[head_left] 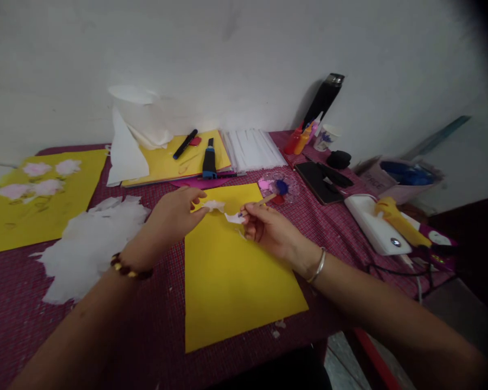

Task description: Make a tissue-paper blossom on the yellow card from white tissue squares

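A yellow sheet of paper (236, 281) lies on the table beneath both hands. My left hand (177, 211) reaches over its upper left edge, thumb and fingers at a small crumpled piece of white tissue paper (214, 206); the contact is partly hidden. In my right hand (270, 230), thumb and index finger pinch a thin wooden stick (267, 199) that slants up to the right. A second white scrap (235, 218) shows at those fingertips, near a small dark blue spot. A pile of white tissue pieces (97, 244) sits left of the sheet.
Blue, pink and red paint lies on a clear plastic palette (282, 187) behind my right hand. Farther left is a yellow sheet with pale pink flowers (44, 179). A cutter (209, 160), marker (185, 144), paint bottles (303, 138), flask (324, 100) and power bank (376, 225) stand around.
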`<state>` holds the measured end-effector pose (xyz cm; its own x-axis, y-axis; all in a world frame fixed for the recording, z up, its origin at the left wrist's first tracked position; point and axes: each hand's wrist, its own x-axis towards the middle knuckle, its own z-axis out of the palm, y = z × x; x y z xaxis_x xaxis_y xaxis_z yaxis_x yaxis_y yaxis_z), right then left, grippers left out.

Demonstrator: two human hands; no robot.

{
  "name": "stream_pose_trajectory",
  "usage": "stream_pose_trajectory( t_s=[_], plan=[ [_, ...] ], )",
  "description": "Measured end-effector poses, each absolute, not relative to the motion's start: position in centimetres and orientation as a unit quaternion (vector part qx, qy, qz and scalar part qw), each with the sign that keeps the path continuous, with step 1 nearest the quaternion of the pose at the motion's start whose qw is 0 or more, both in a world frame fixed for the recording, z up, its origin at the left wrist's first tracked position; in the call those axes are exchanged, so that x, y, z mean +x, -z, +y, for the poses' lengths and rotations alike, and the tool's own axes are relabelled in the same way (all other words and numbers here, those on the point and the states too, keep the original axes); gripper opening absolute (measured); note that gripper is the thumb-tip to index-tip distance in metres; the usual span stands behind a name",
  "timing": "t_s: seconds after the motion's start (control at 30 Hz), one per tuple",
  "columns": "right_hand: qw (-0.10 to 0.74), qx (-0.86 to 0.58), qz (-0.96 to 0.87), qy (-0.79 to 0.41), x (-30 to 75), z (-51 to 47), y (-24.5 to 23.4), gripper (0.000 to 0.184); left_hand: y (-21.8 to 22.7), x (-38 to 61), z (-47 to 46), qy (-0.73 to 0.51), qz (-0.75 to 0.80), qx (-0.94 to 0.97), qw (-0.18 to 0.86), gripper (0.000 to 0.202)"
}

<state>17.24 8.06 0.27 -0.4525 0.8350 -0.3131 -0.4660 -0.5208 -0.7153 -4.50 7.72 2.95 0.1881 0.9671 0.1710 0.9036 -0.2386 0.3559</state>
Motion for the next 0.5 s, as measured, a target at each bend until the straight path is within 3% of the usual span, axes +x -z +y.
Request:
stream_pose_trajectory(
  t_s=[0.13,0.33,0.5],
  plan=[
    [0.437,-0.367,-0.393,-0.721,17.3,10.4,0.2,0.026,-1.4,-4.3,10.5,-0.069,0.646,0.751,0.119,0.033],
    [0.435,-0.38,-0.56,-0.594,16.1,11.7,1.4,0.018,0.9,-3.8,12.0,-0.172,0.652,0.715,0.185,0.021],
    [0.387,-0.369,-0.689,-0.489,15.0,12.2,2.7,0.009,1.6,-4.0,12.8,-0.217,0.665,0.673,0.242,0.016]
  ],
)
